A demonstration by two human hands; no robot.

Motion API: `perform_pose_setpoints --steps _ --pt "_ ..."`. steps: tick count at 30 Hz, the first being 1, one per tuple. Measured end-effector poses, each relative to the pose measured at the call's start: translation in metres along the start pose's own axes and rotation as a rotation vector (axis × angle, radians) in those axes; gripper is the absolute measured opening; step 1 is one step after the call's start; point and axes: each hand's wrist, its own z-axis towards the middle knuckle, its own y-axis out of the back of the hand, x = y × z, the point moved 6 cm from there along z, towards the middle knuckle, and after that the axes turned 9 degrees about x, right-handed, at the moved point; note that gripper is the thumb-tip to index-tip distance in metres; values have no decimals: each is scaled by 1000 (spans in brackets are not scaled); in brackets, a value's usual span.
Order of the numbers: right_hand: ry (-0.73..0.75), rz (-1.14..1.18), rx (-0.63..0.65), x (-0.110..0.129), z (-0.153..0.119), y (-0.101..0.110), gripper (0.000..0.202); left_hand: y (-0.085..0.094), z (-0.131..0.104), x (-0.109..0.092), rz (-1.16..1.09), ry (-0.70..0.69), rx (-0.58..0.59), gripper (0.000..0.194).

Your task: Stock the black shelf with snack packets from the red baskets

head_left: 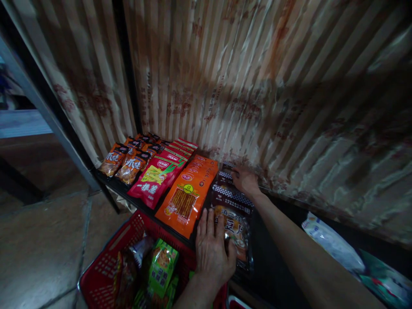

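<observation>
A row of overlapping dark brown snack packs [233, 223] with checkered top bands lies on the black shelf, the front one showing its food through a clear window. My left hand [214, 251] rests with fingers stretched out along the near left edge of the front pack, touching it. Farther back, my right hand [246, 180] reaches to the rear packs, its fingers bent round the top of one; their tips are partly hidden. Left of these packs lie orange bags of stick snacks [183, 199], overlapping in a row.
Red-pink snack bags [157, 174] and small orange-black packets [131, 167] line the shelf's left end. Below its front edge stands a red basket [96, 274] holding green snack packs [162, 262]. White and green bags [334, 246] lie at right. A pleated curtain [206, 77] hangs behind.
</observation>
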Motion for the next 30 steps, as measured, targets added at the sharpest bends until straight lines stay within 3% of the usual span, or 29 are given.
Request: perform_pose_setpoints --steps 7,12,22,30 --pt "365 56 -16 63 -20 2 32 8 1 1 28 9 -55 49" --pt "509 40 159 101 -33 -21 37 15 3 6 23 74 -74 43" --pt "548 -68 384 162 -33 -51 48 39 8 31 53 206 -166 40" --pt "483 -111 527 161 -29 -67 51 30 8 43 98 237 -127 41"
